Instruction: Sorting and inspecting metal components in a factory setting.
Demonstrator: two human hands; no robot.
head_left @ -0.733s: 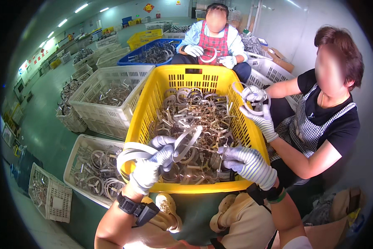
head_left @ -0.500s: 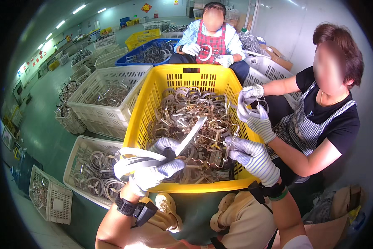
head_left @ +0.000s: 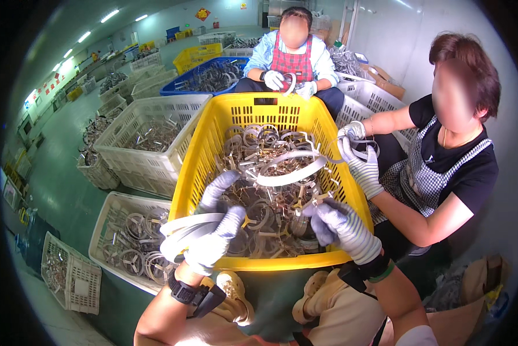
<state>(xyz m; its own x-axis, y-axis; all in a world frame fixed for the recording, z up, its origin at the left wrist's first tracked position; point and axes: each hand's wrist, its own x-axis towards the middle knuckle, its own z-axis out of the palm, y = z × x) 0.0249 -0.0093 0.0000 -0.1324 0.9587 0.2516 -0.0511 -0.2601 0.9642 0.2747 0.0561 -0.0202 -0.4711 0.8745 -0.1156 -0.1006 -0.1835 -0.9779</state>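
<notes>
In my left hand (head_left: 215, 222), gloved, several flat pale metal ring bands (head_left: 187, 233) are stacked at the thumb side, with fingers and thumb apart in front of them. Ahead of it, a single large metal band (head_left: 293, 174) is over the heap of parts; whether it rests there or is in the air I cannot tell. My right hand (head_left: 348, 230), in a striped glove, is bent with its fingers curled near the bin's right side. What its fingertips hold, if anything, is hidden. Between my hands the yellow bin (head_left: 184, 176) holds brown and silver clamp-like metal parts (head_left: 270, 199).
A co-worker at right (head_left: 452, 150) holds thin rings over the bin's right rim. Another person (head_left: 290, 57) sits beyond its far end with a ring. White crates (head_left: 155, 154) of metal parts stand at left, and a blue crate (head_left: 172, 87) behind.
The strip that stuck out from my left hand has left it, and a large band now shows over the heap. My left fingers have spread. The small clamp piece no longer shows clearly at my right fingertips.
</notes>
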